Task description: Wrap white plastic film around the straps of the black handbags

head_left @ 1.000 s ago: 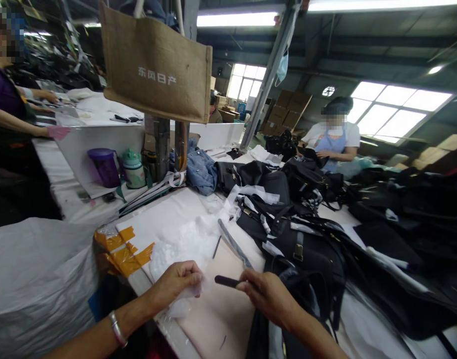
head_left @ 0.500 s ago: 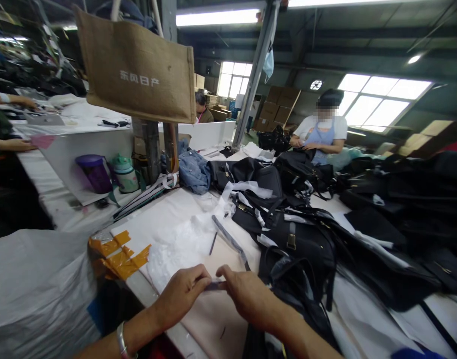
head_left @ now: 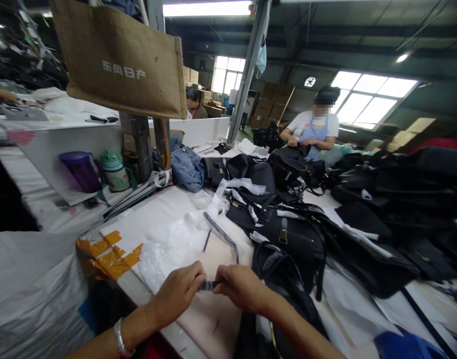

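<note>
Both hands are closed on a dark strap (head_left: 208, 285), and a short piece of it shows between them above the pale table surface (head_left: 213, 316). My left hand (head_left: 181, 289) pinches one side, with a silver bracelet on the wrist. My right hand (head_left: 239, 286) grips the other side, its fingers curled. Just beyond the hands lies a bent length of dark strip in clear film (head_left: 221, 232); whether it joins the held piece is hidden behind my right hand. Close to my right forearm is a black bag (head_left: 276, 269) with film around its handle.
Crumpled white wrapping (head_left: 172, 247) lies beyond my left hand, near orange tape (head_left: 112, 254) on the table corner. Black bags (head_left: 284, 224) are heaped to the right. A brown bag (head_left: 123, 65) hangs at upper left. Across the table stands a co-worker (head_left: 312, 129) handling a black bag.
The view has shifted a little, so the surroundings appear further left. Both hands stay on the strap, with my right hand's fingers curled tighter.
</note>
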`<state>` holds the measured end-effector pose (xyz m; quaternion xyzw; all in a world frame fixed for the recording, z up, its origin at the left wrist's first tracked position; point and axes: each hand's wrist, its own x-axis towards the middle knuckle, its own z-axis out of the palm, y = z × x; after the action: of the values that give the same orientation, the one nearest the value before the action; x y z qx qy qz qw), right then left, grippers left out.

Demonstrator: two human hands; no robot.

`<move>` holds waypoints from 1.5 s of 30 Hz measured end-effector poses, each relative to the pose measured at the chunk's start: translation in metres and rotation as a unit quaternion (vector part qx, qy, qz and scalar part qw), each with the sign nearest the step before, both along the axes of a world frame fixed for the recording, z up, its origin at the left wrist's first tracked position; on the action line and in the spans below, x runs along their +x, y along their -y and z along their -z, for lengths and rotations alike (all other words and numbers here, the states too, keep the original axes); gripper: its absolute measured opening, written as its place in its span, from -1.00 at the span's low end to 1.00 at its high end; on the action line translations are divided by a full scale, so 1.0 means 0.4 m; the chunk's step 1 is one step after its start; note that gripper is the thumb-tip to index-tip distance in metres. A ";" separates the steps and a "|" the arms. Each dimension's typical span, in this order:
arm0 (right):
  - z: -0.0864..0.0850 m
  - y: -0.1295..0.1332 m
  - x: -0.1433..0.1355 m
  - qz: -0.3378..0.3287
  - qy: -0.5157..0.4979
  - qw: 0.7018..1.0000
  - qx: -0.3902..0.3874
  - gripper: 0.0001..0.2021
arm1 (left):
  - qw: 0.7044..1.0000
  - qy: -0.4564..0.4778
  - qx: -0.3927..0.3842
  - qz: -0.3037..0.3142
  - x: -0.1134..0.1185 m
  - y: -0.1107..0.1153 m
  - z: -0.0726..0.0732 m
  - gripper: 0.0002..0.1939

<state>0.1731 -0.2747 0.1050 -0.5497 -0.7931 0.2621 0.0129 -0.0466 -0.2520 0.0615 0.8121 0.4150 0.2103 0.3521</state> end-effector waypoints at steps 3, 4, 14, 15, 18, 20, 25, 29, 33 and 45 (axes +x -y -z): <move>0.000 0.000 -0.026 -0.019 0.011 1.000 0.017 -0.74 | 0.999 -0.011 0.010 0.034 0.015 0.003 0.009 -0.75; -0.001 -0.002 -0.024 -0.027 0.017 0.999 0.023 -0.71 | 0.999 -0.015 0.007 0.036 0.016 0.001 0.012 -0.75; 0.022 -0.039 0.002 0.006 0.037 0.999 0.010 -0.76 | 0.994 -0.066 0.082 0.019 0.023 -0.017 0.034 -0.74; 0.023 -0.042 -0.007 0.008 0.025 1.000 0.005 -0.76 | 0.994 -0.068 0.088 0.023 0.029 -0.017 0.038 -0.73; 0.023 -0.049 -0.010 0.009 -0.049 0.997 -0.052 -0.79 | 0.992 -0.075 0.099 0.020 0.033 -0.025 0.049 -0.73; 0.025 -0.055 0.007 0.013 -0.095 0.991 -0.091 -0.79 | 0.991 -0.084 0.105 0.016 0.027 -0.036 0.057 -0.72; 0.039 -0.068 0.027 0.054 -0.115 0.987 -0.098 -0.84 | 0.991 -0.086 0.099 -0.021 0.029 -0.048 0.066 -0.72; 0.031 -0.071 0.016 0.039 -0.169 0.976 -0.132 -0.85 | 0.991 -0.074 0.110 0.023 0.053 -0.044 0.071 -0.74; 0.009 -0.077 0.041 0.033 -0.207 0.965 -0.159 -0.83 | 0.994 -0.064 0.091 0.023 0.043 -0.062 0.061 -0.74; 0.011 -0.090 0.060 0.066 -0.303 0.934 -0.180 -0.78 | 0.995 0.030 0.090 0.025 0.044 -0.098 0.018 -0.76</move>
<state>0.1970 -0.2387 0.1005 -0.4881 -0.6534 0.5528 0.1708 -0.0291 -0.2129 0.0543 0.8439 0.3631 0.2621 0.2953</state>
